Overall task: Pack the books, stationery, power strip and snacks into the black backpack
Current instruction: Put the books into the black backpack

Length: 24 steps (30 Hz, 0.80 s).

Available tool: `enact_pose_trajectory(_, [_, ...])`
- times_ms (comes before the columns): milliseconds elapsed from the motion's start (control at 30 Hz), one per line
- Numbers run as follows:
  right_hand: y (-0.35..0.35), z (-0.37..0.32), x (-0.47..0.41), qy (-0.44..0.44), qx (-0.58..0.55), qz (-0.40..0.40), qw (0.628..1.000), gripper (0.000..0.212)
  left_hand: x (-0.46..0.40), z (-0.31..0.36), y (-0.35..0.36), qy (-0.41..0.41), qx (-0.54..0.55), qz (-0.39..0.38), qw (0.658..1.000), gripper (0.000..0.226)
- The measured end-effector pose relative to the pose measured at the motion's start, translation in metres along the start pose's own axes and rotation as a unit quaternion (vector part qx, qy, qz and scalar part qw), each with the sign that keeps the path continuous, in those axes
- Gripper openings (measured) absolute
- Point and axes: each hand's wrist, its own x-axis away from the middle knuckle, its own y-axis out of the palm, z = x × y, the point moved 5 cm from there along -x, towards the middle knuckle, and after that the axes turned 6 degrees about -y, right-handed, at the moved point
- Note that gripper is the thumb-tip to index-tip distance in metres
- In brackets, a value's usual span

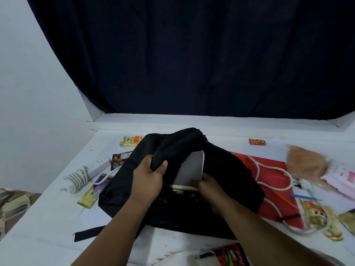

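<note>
The black backpack [226,169] lies in the middle of the white table, its mouth facing me. My left hand [148,179] grips the upper flap and holds the opening apart. A white-covered book [192,169] stands tilted, half inside the opening, and my right hand [209,187] holds its lower edge. A white power strip [96,166] with its coiled cable lies at the left. Snack packets lie around: a yellow one [130,140] at the back left, a dark one [120,158], a yellow-purple one [94,191] and a small red one [257,141].
A red bag [272,181] with white rope handles lies right of the backpack, with a pencil and a blue pen [305,196] on it. Bagged snacks and a pink pack [343,175] sit at the far right. A colourful box [230,254] is near the front edge.
</note>
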Motion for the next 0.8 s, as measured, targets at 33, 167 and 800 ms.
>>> enact_pose_trajectory(33, [-0.002,0.000,0.000,-0.007,0.028,-0.011,1.000,0.025,-0.001,-0.001,0.000,-0.002,0.002,-0.006,1.000,0.006])
enact_pose_trajectory(167, [-0.006,-0.001,0.003,-0.033,0.095,-0.074,0.992,0.044,-0.002,-0.009,0.002,-0.010,0.006,-0.033,0.999,0.008])
enact_pose_trajectory(800, [-0.002,0.039,0.005,-0.237,0.150,0.120,0.952,0.032,-0.001,-0.042,0.012,-0.008,0.003,-0.136,0.991,0.021])
